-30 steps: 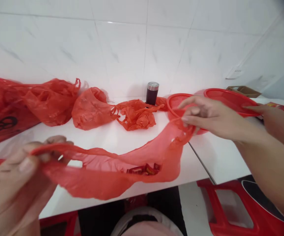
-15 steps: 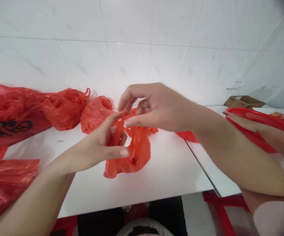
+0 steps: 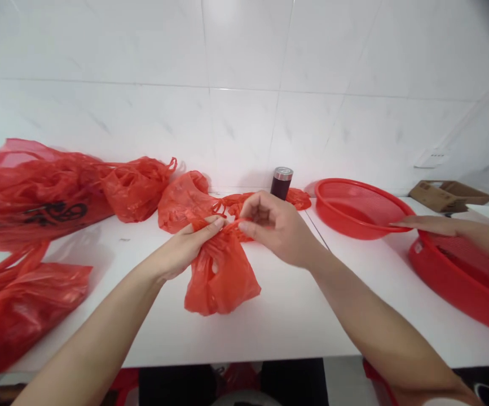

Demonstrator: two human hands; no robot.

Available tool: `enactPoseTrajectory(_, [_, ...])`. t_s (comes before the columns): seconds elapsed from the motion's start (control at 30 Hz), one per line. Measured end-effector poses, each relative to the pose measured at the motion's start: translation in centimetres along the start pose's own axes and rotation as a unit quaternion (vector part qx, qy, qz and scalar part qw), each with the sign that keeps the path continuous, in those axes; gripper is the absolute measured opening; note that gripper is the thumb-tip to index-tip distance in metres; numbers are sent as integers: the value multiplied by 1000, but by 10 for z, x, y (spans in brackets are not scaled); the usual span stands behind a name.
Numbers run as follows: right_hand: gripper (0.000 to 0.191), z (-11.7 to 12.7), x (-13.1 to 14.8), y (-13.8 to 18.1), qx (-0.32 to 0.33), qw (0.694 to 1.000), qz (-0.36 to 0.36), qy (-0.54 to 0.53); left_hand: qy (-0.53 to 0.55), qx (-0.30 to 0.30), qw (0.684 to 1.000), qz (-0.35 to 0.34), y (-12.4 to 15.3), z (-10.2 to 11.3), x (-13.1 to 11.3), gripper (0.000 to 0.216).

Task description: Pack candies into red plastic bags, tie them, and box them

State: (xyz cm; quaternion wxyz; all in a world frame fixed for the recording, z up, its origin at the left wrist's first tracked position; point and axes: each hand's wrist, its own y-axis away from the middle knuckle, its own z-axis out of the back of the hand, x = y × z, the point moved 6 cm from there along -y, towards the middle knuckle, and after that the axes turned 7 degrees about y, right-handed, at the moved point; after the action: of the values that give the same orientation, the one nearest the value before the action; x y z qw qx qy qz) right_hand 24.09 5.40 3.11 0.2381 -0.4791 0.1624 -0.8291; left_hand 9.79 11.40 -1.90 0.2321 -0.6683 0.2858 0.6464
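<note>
A small red plastic bag (image 3: pixel 221 276) rests on the white table (image 3: pixel 295 316) in front of me, bunched at its top. My left hand (image 3: pixel 189 245) pinches the bag's top from the left. My right hand (image 3: pixel 276 225) pinches a thin twisted handle of the same bag from the right. The two hands almost touch above the bag. Something small bulges inside it, but I cannot make out what.
Several more red plastic bags (image 3: pixel 36 192) lie along the wall and at the left edge (image 3: pixel 20 304). A dark cup with a metal rim (image 3: pixel 281 182) stands at the back. Two red mesh baskets (image 3: pixel 356 206) sit at the right, where another person's hand (image 3: pixel 430 225) rests. A cardboard box (image 3: pixel 449 193) lies far right.
A second ago I held the bag stretched wide open between my hands. My hands have since come together, gathered its top, and the bag now rests bunched on the table.
</note>
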Motion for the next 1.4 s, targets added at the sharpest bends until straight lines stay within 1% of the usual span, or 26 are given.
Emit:
enactPoseTrajectory(0.03, [8, -5, 11, 7, 27, 999, 15, -15, 1, 15, 1000, -15, 2, 1, -2, 32])
enactPoseTrajectory(0.1, [13, -16, 31, 18, 95, 994, 45, -31, -38, 57, 997, -42, 7, 2, -6, 30])
enactPoseTrajectory(0.13, [13, -19, 35, 21, 104, 993, 52, -30, -71, 79, 993, -51, 10, 1, -7, 27])
enactPoseTrajectory(0.17, [12, -19, 34, 20, 88, 994, 52, -28, -106, 97, 988, -58, 13, -1, -8, 22])
enactPoseTrajectory(0.2, [12, -19, 28, 18, 56, 997, 42, -24, -141, 110, 982, -61, 14, -3, -8, 17])
enactPoseTrajectory(0.27, [20, -23, 2, 10, 10, 1000, -6, -13, -197, 111, 972, -66, 16, -7, -6, 11])
enactPoseTrajectory(0.3, [24, -29, -15, 7, 9, 999, -38, -7, -224, 93, 967, -74, 15, -8, -4, 11])
enactPoseTrajectory(0.37, [30, -43, -46, 2, 20, 996, -90, -8, -298, 14, 948, -110, 12, -7, -1, 19])
enactPoseTrajectory(0.43, [30, -54, -66, 1, 19, 993, -108, -43, -389, -92, 901, -168, 12, -4, 0, 26])
enactPoseTrajectory(0.5, [29, -61, -74, 3, 26, 988, -101, -112, -459, -168, 842, -229, 15, -4, 1, 34])
enactPoseTrajectory(0.57, [26, -66, -78, 6, 60, 976, -109, -180, -484, -197, 806, -279, 19, -5, 5, 37])
enactPoseTrajectory(0.63, [22, -70, -80, 12, 106, 961, -138, -217, -483, -207, 793, -309, 23, -4, 8, 33])
enactPoseTrajectory(0.7, [17, -72, -81, 17, 132, 956, -160, -205, -482, -206, 793, -312, 26, -3, 13, 30])
enactPoseTrajectory(0.73, [15, -70, -80, 18, 117, 964, -157, -177, -483, -199, 796, -307, 27, -2, 16, 30])
enactPoseTrajectory(0.8, [14, -60, -75, 19, 37, 987, -126, -89, -481, -182, 808, -286, 27, -1, 23, 33])
enactPoseTrajectory(0.87, [13, -49, -67, 22, -58, 995, -77, -3, -472, -179, 824, -259, 29, 1, 29, 35])
enactPoseTrajectory(0.9, [13, -46, -64, 25, -82, 995, -58, 22, -465, -183, 832, -242, 31, 5, 32, 36])
enactPoseTrajectory(0.93, [14, -44, -65, 28, -89, 994, -48, 37, -455, -192, 840, -224, 35, 9, 36, 36])
enactPoseTrajectory(1.0, [15, -36, -80, 39, -98, 992, -65, 53, -430, -216, 858, -182, 46, 25, 48, 36])
enactPoseTrajectory(1.1, [15, -16, -127, 67, -130, 974, -165, 83, -383, -255, 881, -106, 72, 57, 78, 40])
enactPoseTrajectory(1.17, [18, -11, -158, 84, -112, 963, -224, 98, -361, -276, 888, -64, 87, 73, 102, 41])
enactPoseTrajectory(1.23, [20, -16, -176, 94, -102, 957, -255, 99, -353, -319, 878, -62, 96, 79, 115, 39])
enactPoseTrajectory(1.27, [20, -20, -178, 96, -117, 953, -263, 94, -347, -348, 867, -76, 96, 78, 117, 37])
enactPoseTrajectory(1.33, [23, -34, -174, 93, -165, 944, -273, 84, -334, -395, 848, -117, 88, 69, 115, 35])
enactPoseTrajectory(1.37, [24, -45, -168, 90, -182, 940, -276, 86, -329, -404, 843, -133, 80, 63, 113, 35])
enactPoseTrajectory(1.4, [25, -58, -162, 85, -187, 938, -276, 93, -327, -398, 846, -140, 69, 56, 112, 35])
